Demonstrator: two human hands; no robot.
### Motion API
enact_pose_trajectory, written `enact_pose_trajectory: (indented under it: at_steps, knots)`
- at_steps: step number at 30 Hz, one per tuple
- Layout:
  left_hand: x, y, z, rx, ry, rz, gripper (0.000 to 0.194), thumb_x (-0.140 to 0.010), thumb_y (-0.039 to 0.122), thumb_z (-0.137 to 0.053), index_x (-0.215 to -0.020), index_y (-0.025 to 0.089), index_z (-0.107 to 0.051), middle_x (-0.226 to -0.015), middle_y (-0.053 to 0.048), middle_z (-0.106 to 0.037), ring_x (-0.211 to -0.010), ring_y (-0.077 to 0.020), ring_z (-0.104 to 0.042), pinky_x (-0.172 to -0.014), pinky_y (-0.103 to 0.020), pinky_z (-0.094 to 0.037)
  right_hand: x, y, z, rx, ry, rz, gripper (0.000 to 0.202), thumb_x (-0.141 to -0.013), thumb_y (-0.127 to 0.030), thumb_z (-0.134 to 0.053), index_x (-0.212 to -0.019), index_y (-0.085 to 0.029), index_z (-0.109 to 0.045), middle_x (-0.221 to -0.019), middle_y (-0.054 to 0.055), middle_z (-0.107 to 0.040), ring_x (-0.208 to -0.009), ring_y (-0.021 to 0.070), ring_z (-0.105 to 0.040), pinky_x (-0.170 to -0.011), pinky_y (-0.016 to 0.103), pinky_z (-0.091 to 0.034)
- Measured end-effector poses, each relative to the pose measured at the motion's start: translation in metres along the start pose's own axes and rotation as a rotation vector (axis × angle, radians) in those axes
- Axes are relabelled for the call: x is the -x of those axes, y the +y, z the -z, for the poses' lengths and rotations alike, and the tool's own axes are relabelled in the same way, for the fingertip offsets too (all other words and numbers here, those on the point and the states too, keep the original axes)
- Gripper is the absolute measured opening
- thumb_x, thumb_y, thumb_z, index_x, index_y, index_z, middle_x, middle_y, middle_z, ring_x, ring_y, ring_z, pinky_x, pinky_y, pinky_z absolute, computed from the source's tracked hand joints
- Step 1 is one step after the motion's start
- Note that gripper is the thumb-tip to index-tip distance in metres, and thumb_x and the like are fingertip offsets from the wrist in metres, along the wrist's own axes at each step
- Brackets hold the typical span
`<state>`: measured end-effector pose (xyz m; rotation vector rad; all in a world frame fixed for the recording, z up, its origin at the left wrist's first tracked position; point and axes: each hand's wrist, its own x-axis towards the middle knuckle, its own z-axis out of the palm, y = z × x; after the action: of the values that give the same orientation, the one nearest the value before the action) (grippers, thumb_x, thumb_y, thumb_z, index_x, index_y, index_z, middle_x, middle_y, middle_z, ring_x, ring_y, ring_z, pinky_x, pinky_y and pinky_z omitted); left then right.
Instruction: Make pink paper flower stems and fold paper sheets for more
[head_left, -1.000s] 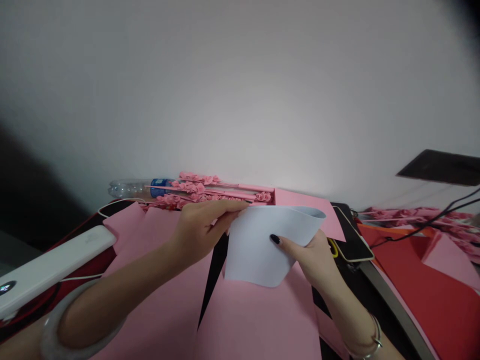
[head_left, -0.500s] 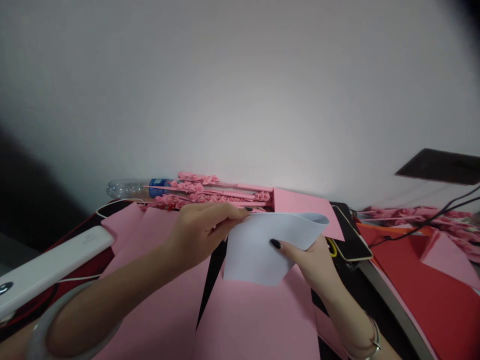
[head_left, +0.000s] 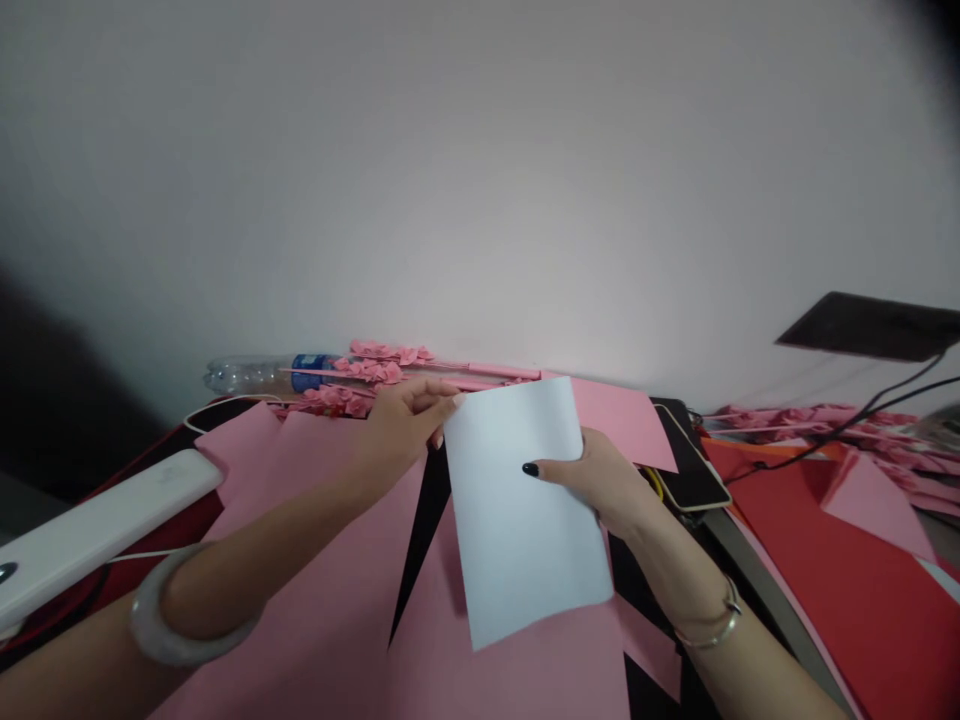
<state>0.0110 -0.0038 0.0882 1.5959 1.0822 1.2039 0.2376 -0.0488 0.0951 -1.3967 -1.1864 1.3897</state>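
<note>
A white sheet of paper (head_left: 525, 540) is held up between my two hands over large pink paper sheets (head_left: 315, 600). My left hand (head_left: 409, 415) pinches its upper left corner between thumb and fingers. On the right edge, my right hand (head_left: 600, 475) grips the sheet, the thumb with its dark nail lying on the front and the fingers hidden behind. The paper looks nearly flat and slightly tilted.
Pink paper flowers (head_left: 375, 370) on stems lie along the wall beside a plastic bottle (head_left: 251, 376). A white device (head_left: 112, 525) lies at left. At right are a phone (head_left: 694, 475), red paper (head_left: 817, 540), more pink flowers and black cables (head_left: 832, 450).
The white paper, folded over with a curled right end before, now hangs open as a taller flat sheet. My left hand has shifted left to its corner; my right hand grips its right side.
</note>
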Motion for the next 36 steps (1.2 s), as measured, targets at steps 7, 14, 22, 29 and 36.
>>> enact_pose_trajectory:
  at_steps: [7,14,22,29,36]
  knots:
    - [0.023,-0.034,-0.014,0.241,-0.366,0.311,0.038,-0.092,0.052,-0.047,-0.076,0.019,-0.053,-0.057,0.005,-0.050,-0.047,-0.0076,-0.046,-0.046,-0.021,-0.039,-0.017,0.025,0.001,-0.165,-0.057,-0.086,0.038,-0.058,-0.024,-0.084,-0.093,-0.013,-0.073,-0.096,0.014,-0.077,-0.082,0.0280,-0.073,-0.076,0.041,-0.059]
    - [0.048,-0.046,-0.023,0.175,-0.632,0.500,0.042,-0.089,0.057,-0.049,-0.075,0.018,-0.050,-0.055,0.004,-0.056,-0.039,-0.0074,-0.046,-0.043,-0.021,-0.029,-0.017,0.042,0.002,-0.240,-0.082,-0.127,0.049,-0.057,-0.024,-0.085,-0.102,-0.011,-0.070,-0.097,0.015,-0.076,-0.091,0.0318,-0.072,-0.077,0.043,-0.058]
    - [0.052,-0.050,-0.024,0.197,-0.592,0.477,0.033,-0.094,0.048,-0.044,-0.077,0.020,-0.050,-0.045,0.011,-0.049,-0.030,-0.0048,-0.040,-0.034,-0.019,-0.021,-0.018,0.053,0.003,-0.286,-0.099,-0.193,0.048,-0.061,-0.023,-0.084,-0.104,-0.010,-0.069,-0.103,0.017,-0.075,-0.096,0.0315,-0.070,-0.076,0.041,-0.058]
    - [0.047,-0.042,-0.022,0.159,-0.610,0.501,0.032,-0.094,0.048,-0.042,-0.080,0.020,-0.050,-0.037,0.011,-0.045,-0.028,-0.0061,-0.033,-0.035,-0.020,-0.016,-0.021,0.053,0.001,-0.318,-0.065,-0.218,0.049,-0.057,-0.021,-0.086,-0.101,-0.009,-0.070,-0.096,0.017,-0.076,-0.090,0.0312,-0.071,-0.075,0.039,-0.056]
    - [0.042,-0.039,-0.024,0.134,-0.580,0.517,0.034,-0.089,0.050,-0.048,-0.073,0.020,-0.049,-0.035,0.010,-0.043,-0.030,-0.0072,-0.030,-0.039,-0.023,-0.015,-0.023,0.057,0.002,-0.334,-0.046,-0.231,0.044,-0.058,-0.020,-0.085,-0.098,-0.009,-0.070,-0.094,0.016,-0.076,-0.086,0.0300,-0.072,-0.075,0.039,-0.056]
